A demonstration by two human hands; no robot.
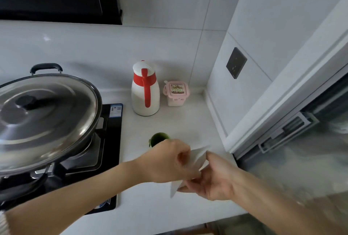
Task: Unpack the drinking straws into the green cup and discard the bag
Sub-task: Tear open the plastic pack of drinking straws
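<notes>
Both hands pinch the thin, pale bag between them above the white worktop: left hand curled at its top, right hand gripping from below. Just behind the left knuckles stands the round green cup.

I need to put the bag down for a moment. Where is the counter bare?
Bare white counter lies between the green cup, the red-and-white jug and the right wall. The near edge below both hands is bare too. Left is crowded by the stove.
</notes>
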